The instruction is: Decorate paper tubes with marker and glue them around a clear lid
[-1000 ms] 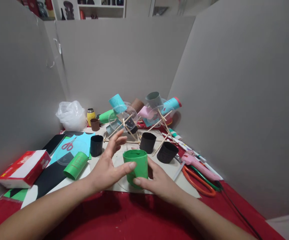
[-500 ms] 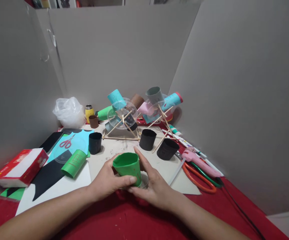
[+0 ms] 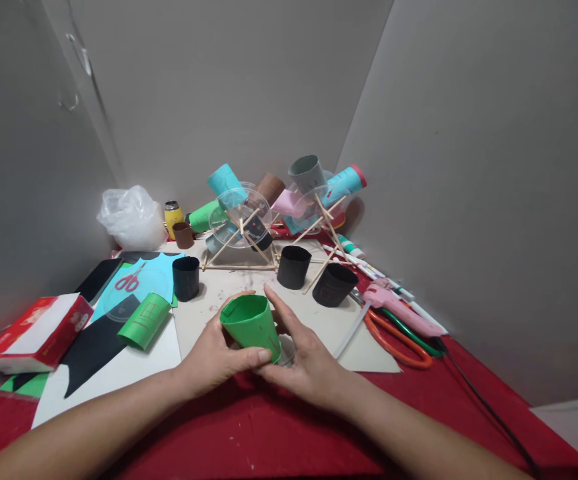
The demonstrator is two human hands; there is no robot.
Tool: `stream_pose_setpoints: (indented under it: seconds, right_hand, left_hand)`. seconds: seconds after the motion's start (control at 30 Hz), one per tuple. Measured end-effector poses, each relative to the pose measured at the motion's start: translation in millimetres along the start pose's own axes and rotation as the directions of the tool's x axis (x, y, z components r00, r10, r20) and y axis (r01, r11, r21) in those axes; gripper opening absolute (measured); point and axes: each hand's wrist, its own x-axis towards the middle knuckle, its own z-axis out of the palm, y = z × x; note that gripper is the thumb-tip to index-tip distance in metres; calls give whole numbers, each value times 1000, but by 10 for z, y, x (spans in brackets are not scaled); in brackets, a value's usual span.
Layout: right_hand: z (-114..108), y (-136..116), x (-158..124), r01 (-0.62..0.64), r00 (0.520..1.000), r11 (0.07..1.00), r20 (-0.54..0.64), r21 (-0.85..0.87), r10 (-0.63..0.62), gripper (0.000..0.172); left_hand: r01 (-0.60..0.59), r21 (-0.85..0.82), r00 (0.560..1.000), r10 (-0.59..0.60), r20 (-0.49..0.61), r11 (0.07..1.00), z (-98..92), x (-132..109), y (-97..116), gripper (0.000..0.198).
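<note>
My left hand (image 3: 216, 350) is closed round a green paper tube (image 3: 251, 323), thumb across its lower front. The tube tilts slightly, its open end up and its side marked with reddish lines. At the tube's right, my right hand (image 3: 303, 357) curves round a clear plastic piece (image 3: 287, 350), apparently a disc, pressed against the tube's lower side. Most of that piece is hidden by fingers and tube. Beyond my hands stand three black paper tubes, one on the left (image 3: 185, 280), one in the middle (image 3: 293, 268) and one on the right (image 3: 335, 287).
Stick frames with clear wheels (image 3: 241, 230) bearing coloured tubes stand behind. Rightward lie a pink glue gun (image 3: 403, 310) and orange-handled scissors (image 3: 403, 353). Leftward are another green tube (image 3: 145, 321), small red scissors (image 3: 127, 281), a red box (image 3: 39, 333) and a plastic bag (image 3: 133, 217).
The green tube has tipped a little to the left in my hands, which keep their hold. The whole view has shifted slightly, with the table things appearing a bit higher.
</note>
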Motion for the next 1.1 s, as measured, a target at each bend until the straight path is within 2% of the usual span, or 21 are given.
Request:
stream_pose_setpoints:
  seconds: [0.13,0.27,0.4,0.53,0.7,0.87,0.93,1.1]
  right_hand:
    - [-2,47,-9,76,996,995,-35,-71,-79,106]
    - [-4,63,-16,102,992,986,-53,-133,-110,106]
    - [-3,40,-12,86,992,987,-79,-137,-98,102]
    - [-15,16,-7,118,979,981,-146,-154,-140,93]
    - [-61,-47,-2,125,961,975,-222,-183,-165,74]
    - [-98,-143,32,205,928,961,-277,-184,-251,32]
    - [-103,-164,44,213,924,960,-282,-183,-259,20]
    - [-102,-166,54,204,935,961,-255,-184,-248,9]
  left_hand:
    - [-9,21,1000,9,23,1000,34,-14,9,63]
    - [15,7,999,-15,30,1000,38,-23,11,56]
    - [77,-165,997,-76,10,983,-18,21,-21,61]
    - [167,-349,986,-150,77,922,-102,106,-46,59]
    - [285,-481,958,-266,109,829,-186,154,-72,55]
    - [344,-511,936,-332,118,788,-206,140,-118,53]
    - [356,-533,928,-356,107,767,-193,134,-120,50]
    - [393,-576,899,-432,76,716,-140,114,-83,48]
